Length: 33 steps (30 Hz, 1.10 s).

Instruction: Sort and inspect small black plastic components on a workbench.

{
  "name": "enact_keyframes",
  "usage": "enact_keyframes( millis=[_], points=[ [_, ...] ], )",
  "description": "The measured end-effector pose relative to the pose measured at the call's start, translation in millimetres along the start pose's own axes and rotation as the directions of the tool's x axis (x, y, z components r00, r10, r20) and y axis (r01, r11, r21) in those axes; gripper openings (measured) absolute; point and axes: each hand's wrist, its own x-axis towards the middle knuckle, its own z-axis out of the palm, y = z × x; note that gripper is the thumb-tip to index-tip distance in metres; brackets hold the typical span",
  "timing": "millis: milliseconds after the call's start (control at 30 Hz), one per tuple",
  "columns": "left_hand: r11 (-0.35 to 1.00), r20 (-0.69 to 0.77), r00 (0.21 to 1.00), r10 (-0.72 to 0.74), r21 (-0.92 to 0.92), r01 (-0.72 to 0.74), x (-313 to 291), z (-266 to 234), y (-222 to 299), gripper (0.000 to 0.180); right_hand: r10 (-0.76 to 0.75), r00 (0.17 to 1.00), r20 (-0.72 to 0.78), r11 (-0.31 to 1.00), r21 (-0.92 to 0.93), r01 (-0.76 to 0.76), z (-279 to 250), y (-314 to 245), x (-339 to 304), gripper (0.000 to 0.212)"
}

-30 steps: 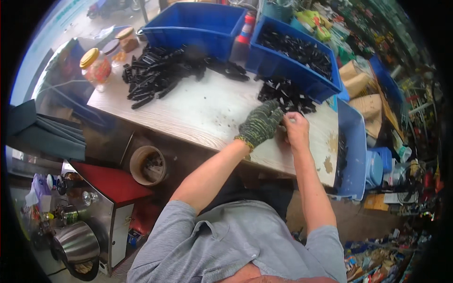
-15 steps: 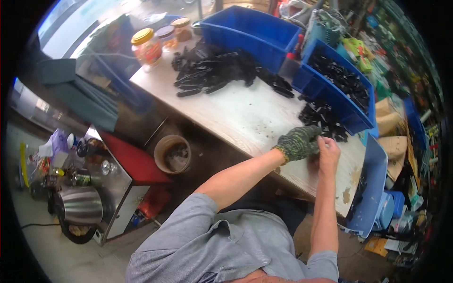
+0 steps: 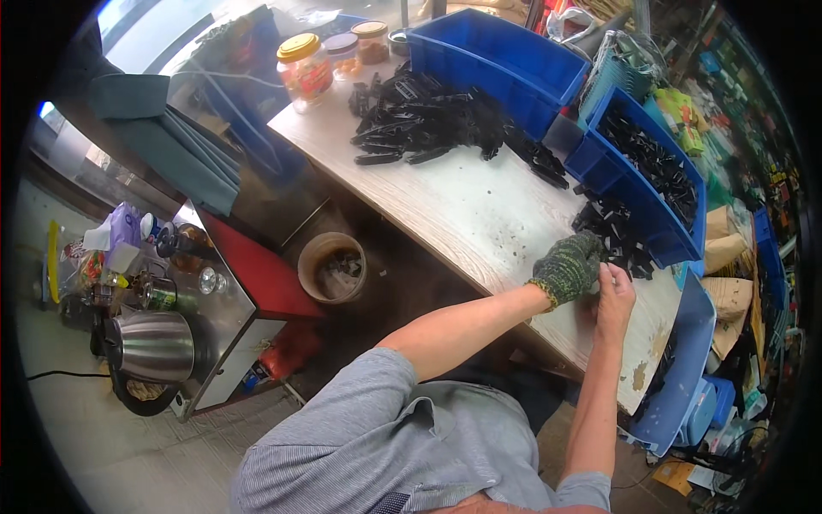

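Observation:
My left hand [image 3: 567, 271], in a dark green speckled knit glove, is closed over the table, its fingertips meeting those of my bare right hand [image 3: 616, 297]. The right thumb and fingers are pinched together. Whatever lies between the two hands is too small and covered to make out. Just beyond the fingers is a small heap of short black pieces [image 3: 610, 224]. Farther left on the pale wooden table [image 3: 445, 193] lies a larger pile of long black plastic-looking parts [image 3: 428, 118].
A blue bin [image 3: 505, 64] stands at the table's back; another blue bin [image 3: 638, 184], at the right, holds many black pieces. Jars [image 3: 306, 73] sit at the far left corner. A bucket [image 3: 332, 267] is on the floor, near a side cabinet with a steel kettle [image 3: 156, 347].
My view has shifted, so the table and bins appear farther right and slightly lower. Both hands stay together beside the small black heap, with little visible change in their grip.

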Motion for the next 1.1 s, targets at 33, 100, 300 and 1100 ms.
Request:
enact_keyframes(
  millis=[33, 100, 300, 1100],
  points=[
    [1.0, -0.004, 1.0, 0.025, -0.009, -0.025, 1.0, 1.6, -1.4, 0.034, 0.0, 1.0, 0.003, 1.0, 0.0, 0.0, 1.6, 6.4, 2.8, 0.022],
    [0.995, 0.013, 0.996, 0.091, -0.043, -0.091, 4.4, 13.0, -3.3, 0.036, -0.157, 0.985, -0.076, 0.988, 0.0, 0.157, -1.6, 32.3, 13.9, 0.022],
    [0.74, 0.23, 0.819, 0.526, 0.351, -0.574, 9.0, -6.7, -21.1, 0.052, -0.266, 0.956, -0.122, 0.959, -0.133, 0.25, 3.2, 28.7, 11.0, 0.024],
    [0.977, 0.174, 0.965, 0.194, 0.05, -0.205, 22.9, -13.3, -7.6, 0.028, -0.311, 0.946, -0.087, 0.934, -0.212, 0.287, 13.2, 23.9, 10.3, 0.028]
  ],
)
